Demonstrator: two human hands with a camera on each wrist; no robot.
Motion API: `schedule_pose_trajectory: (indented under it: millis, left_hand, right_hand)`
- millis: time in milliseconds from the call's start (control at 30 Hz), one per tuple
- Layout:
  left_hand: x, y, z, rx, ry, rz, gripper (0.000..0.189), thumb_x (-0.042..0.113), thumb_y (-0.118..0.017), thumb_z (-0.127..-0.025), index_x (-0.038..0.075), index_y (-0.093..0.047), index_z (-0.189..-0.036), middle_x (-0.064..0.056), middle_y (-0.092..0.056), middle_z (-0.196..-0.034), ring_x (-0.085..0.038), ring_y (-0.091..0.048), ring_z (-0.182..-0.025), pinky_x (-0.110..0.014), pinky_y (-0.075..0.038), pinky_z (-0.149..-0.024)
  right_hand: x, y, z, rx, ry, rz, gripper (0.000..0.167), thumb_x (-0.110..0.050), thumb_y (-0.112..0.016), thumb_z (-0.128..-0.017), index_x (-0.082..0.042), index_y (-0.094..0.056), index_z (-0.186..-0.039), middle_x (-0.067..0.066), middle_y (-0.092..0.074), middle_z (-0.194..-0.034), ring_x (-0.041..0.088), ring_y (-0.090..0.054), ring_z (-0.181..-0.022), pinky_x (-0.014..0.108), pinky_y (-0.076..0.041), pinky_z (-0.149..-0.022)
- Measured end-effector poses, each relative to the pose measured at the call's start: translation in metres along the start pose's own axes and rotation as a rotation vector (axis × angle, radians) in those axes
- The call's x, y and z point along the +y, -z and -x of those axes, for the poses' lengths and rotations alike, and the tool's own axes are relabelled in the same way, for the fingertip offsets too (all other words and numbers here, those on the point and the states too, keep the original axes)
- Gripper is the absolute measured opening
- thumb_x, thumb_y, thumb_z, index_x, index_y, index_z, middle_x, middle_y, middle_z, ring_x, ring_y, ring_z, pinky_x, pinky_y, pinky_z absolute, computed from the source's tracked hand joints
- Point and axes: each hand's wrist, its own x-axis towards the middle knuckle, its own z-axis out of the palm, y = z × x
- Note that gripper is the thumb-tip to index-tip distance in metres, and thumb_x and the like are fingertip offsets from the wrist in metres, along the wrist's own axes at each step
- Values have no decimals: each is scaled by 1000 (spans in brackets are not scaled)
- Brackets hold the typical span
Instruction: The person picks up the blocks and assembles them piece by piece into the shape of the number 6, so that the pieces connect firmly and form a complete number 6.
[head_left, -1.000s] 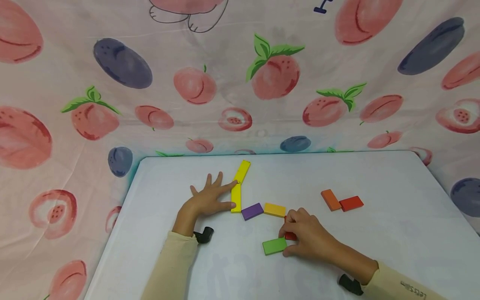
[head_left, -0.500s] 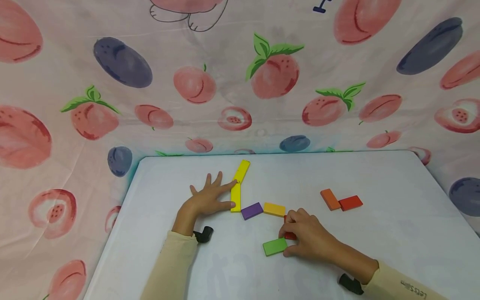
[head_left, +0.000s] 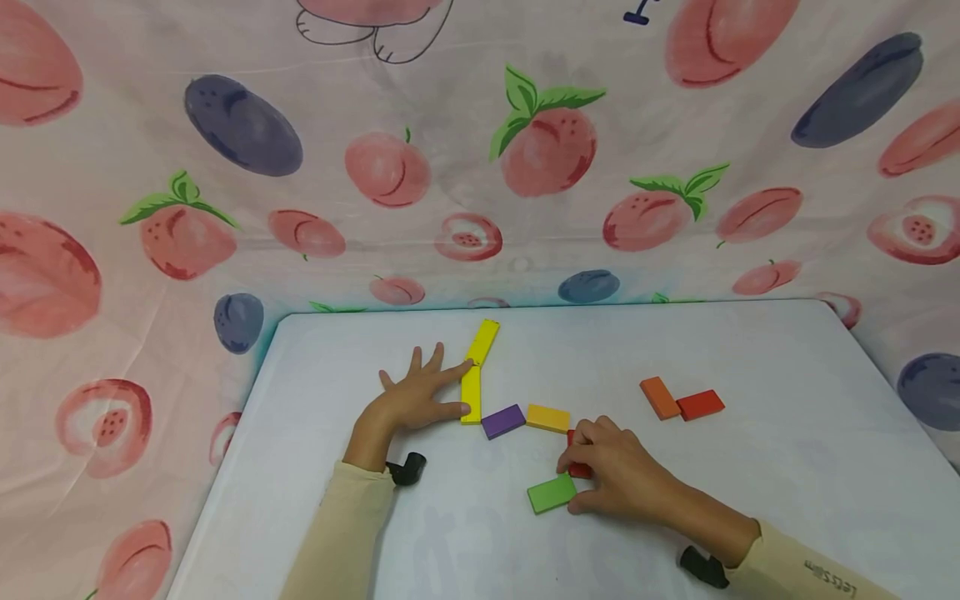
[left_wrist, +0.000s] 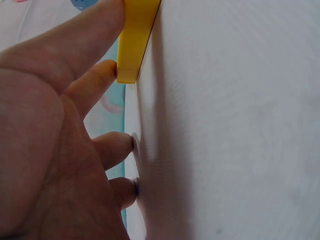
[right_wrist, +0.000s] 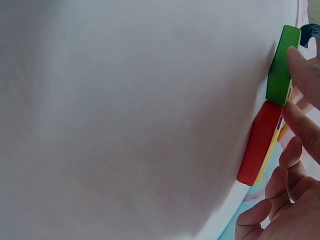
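My left hand (head_left: pixel 420 398) lies with its fingers spread on the board, thumb and forefinger touching the sides of two yellow blocks. The nearer yellow block (head_left: pixel 471 395) meets the farther yellow block (head_left: pixel 484 342) at an angle. A purple block (head_left: pixel 503 422) and an orange-yellow block (head_left: pixel 548 417) continue the line rightward. My right hand (head_left: pixel 618 467) pinches the right end of a green block (head_left: pixel 551 493) between thumb and forefinger. Partly hidden under that hand is a red block (head_left: pixel 579 469); in the right wrist view the green block's end meets the red block (right_wrist: pixel 259 145).
On the right of the white board (head_left: pixel 787 467), an orange block (head_left: pixel 659 398) and another red block (head_left: pixel 701 405) lie corner to corner. A fruit-patterned cloth (head_left: pixel 465 200) rises behind the board's far edge.
The green block has shifted slightly right and toward me, turning a little, with my right fingers on it. My left hand and the other blocks stay in place.
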Motion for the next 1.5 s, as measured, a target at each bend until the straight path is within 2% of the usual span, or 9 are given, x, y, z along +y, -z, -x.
schedule_pose_trajectory:
  millis: [467,667,867,1100,1333,1500]
  left_hand:
    - [0,-1,0,2,5,10,75,60,-68,-90,48,-34,-156,-7,-2,-174,-43,12,-158,-87,14,-104]
    - [1,0,1,-1,3,14,75,60,-68,-90,48,-35,-156,-7,-2,-174,-42,13,-158,-86,15,-104]
    - [-1,-1,0,1,2,13,75,61,-68,-89,48,-35,-155,-7,-2,-174,-42,13,-158,-87,15,-104]
    - [-1,-1,0,-5,-4,15,74,61,-67,-90,48,-35,-155,-7,-2,-174,-42,14,-158,-87,15,-104]
    - [-1,-1,1,1,-1,7,74,61,-67,-90,48,-36,-155,-7,-3,-174,-43,14,-158,-87,15,-104]
    - [-2,-2,0,6,-1,2,74,61,-67,-89,49,-36,-155,-7,-3,-174,-43,13,-158,-87,14,-104]
  right_hand:
    - [2,2,2,17,20,-6,31,-38,-95,-69,-36,-75,-93,-17,-47,-91,8,-40,-94,27,-35,-72]
    - [4,6,1,15,-2,-39,32,-38,-94,-70,-37,-76,-96,-17,-50,-92,7,-42,-93,26,-37,-73]
    - [9,19,2,70,-39,-79,31,-37,-91,-74,-34,-77,-102,-16,-56,-93,8,-49,-97,29,-41,-77]
    - [25,38,5,128,-87,-76,33,-39,-86,-81,-30,-76,-112,-12,-67,-108,15,-60,-109,38,-56,-88]
    - [48,57,10,231,-95,-18,42,-37,-85,-83,-21,-74,-121,0,-69,-122,27,-61,-119,53,-57,-94]
    - [73,67,15,235,-95,13,53,-37,-86,-82,-17,-70,-129,8,-67,-130,33,-59,-122,57,-56,-95]
